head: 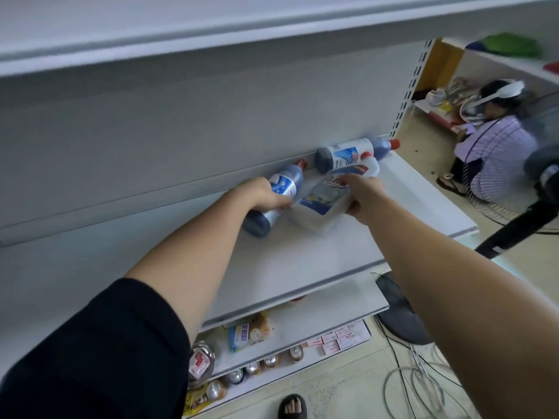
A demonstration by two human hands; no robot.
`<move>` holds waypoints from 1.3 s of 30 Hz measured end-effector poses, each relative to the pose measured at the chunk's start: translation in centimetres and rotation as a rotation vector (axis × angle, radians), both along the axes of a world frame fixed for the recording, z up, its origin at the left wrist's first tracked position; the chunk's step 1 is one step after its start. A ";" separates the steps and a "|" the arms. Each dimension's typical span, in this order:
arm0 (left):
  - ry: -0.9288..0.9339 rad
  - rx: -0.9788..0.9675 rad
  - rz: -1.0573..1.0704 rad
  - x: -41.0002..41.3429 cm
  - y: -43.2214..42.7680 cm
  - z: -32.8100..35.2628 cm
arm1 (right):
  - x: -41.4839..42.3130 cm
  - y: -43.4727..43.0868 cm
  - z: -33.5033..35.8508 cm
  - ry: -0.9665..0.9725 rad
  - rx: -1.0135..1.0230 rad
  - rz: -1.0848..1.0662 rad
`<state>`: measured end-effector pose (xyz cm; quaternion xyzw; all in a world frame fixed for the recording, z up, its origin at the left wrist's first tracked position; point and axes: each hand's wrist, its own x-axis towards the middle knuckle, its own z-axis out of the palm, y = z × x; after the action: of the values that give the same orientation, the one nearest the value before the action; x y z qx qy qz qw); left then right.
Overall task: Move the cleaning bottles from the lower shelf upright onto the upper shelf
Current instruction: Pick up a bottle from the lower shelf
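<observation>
Black sleeve (90,358) nearest the lens, on the left arm; both forearms reach out to the lower shelf (302,255).

The left hand (266,193) has its fingers curled round the middle of a blue bottle (286,184), which lies on its side with the red cap toward the back panel. The right hand (363,195) grips a white bottle (320,207) at its upper part, fingers wrapped over the far edge and thumb on the near side. The white bottle is tipped, base toward the camera and just beside the blue one. A second blue bottle (351,155) lies flat behind them against the back panel, touched by neither hand.

Step in hand, as I judge it: lifting two bottles at once.
- Rotate each upright as it leaves the shelf, cap up, before it reaches the upper shelf (151,37) (only its underside and front lip show, so placing will be done half blind).
- Clear that lip, set the bases down flat and let go only once each bottle stands.
- Lift the white bottle straight up so it doesn't knock the one behind.

Look: blue bottles are dark translucent with white-and-blue labels and a narrow neck. The white one is opaque and flatter, with a printed label and red cap. Motion blur hides the label text.
</observation>
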<state>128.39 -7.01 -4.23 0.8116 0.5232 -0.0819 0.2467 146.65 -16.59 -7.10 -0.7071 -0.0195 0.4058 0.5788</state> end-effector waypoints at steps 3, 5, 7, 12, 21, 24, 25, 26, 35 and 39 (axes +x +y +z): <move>-0.109 0.042 0.052 -0.3 -1.2 -0.4 | -1.2 -1.3 0.8 -0.012 0.091 0.036; -0.145 0.049 0.091 -0.9 -2.3 0.0 | -2.1 -2.4 1.4 -0.055 0.163 0.104; -0.228 0.010 0.140 -1.3 -3.4 0.6 | -2.9 -3.8 2.3 -0.113 0.211 0.178; -0.544 -0.115 0.282 -2.8 -8.1 2.3 | -5.6 -8.6 4.8 -0.233 0.210 0.248; -0.941 -0.251 0.323 -7.2 -20.1 7.5 | -9.6 -18.2 10.6 -0.434 0.317 0.286; -0.989 -0.218 0.273 -8.7 -22.9 9.2 | -11.2 -20.6 12.7 -0.489 0.387 0.314; -1.015 -0.213 0.275 -9.3 -23.9 10.0 | -11.8 -21.3 13.3 -0.494 0.416 0.317; -1.042 -0.201 0.281 -9.9 -24.6 10.7 | -12.4 -21.8 14.0 -0.498 0.447 0.313; -1.195 0.043 0.251 -16.7 -28.4 18.0 | -18.6 -24.1 21.0 -0.516 0.676 0.399; -1.329 0.071 0.261 -20.6 -29.2 20.9 | -22.5 -24.0 24.2 -0.576 0.777 0.433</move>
<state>107.81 -36.23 16.72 0.6272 0.3563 0.4823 0.4970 124.14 -40.56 17.06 -0.5032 -0.4722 0.2683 0.6722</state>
